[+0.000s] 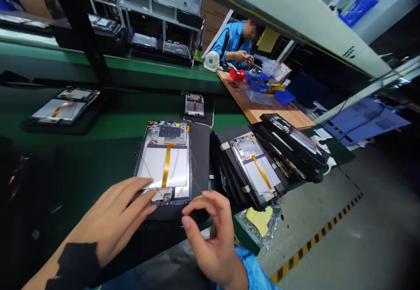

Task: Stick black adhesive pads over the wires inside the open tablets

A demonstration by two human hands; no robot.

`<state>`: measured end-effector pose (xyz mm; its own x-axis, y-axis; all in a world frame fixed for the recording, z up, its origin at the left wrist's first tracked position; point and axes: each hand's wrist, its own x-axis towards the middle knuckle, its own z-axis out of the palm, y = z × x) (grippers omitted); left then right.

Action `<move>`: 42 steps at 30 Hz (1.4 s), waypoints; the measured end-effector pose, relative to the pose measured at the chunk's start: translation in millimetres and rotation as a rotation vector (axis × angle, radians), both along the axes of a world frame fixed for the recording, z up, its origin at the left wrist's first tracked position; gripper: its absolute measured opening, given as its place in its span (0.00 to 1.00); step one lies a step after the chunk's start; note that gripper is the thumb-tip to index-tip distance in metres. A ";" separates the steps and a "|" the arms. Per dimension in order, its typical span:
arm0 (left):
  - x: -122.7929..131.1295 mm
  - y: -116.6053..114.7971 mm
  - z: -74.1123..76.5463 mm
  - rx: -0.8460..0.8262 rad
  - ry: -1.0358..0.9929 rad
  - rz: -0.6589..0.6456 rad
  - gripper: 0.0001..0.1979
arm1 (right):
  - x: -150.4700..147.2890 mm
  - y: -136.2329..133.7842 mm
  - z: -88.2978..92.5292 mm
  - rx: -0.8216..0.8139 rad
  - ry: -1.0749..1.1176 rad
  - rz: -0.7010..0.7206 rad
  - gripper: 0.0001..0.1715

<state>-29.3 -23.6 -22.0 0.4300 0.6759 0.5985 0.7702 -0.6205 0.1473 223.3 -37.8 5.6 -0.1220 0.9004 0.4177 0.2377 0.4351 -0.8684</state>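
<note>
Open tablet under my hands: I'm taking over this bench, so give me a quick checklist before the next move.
1. Tablet flat on its black backing: ok.
2. Orange ribbon cable seated at its lower end: cannot tell, too small to see.
3. Red wire inside the tablet's edge: not ok, it loops out on the right.
4. Left hand off the silver panel: not ok, its fingertips rest on it.
5. Right hand apart from the stacked tablets: ok.
</note>
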 end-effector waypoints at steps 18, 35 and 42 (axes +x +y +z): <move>64.3 -21.7 28.5 -0.378 -0.613 0.069 0.09 | -7.8 12.8 14.6 -0.152 0.149 0.147 0.34; 19.9 21.4 17.9 -0.089 -0.001 -0.182 0.16 | 13.6 40.0 14.6 -0.322 0.234 -0.124 0.23; 3.0 24.1 3.2 -0.125 -0.085 -0.174 0.19 | -18.0 27.9 14.5 -0.266 0.141 -0.128 0.20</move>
<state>-26.3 0.5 -18.7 0.4983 0.6672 0.5536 0.6345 -0.7158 0.2916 205.3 -9.9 20.1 0.0416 0.9844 0.1709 0.1449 0.1633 -0.9759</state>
